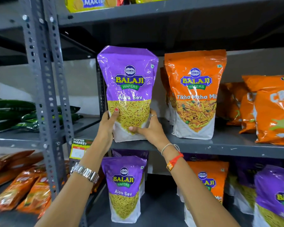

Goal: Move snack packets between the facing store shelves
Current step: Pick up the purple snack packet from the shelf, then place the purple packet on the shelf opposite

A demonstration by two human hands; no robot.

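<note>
Both your hands, left hand [107, 123] and right hand [150, 128], grip the glossy purple plastic Aloo Sev pouch [128, 89] upright at the grey metal shelf's [220, 145] near edge; film slippery, contents crushable, so hold low.

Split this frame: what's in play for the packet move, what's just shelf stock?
In play: purple Aloo Sev packet, left hand, right hand, middle shelf.
Just stock: Tikha Mitha Mix packet, lower Aloo Sev packet, Marie biscuits, green packets.

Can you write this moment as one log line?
left hand + right hand | gripping | purple Aloo Sev packet | upright, shelf
</note>
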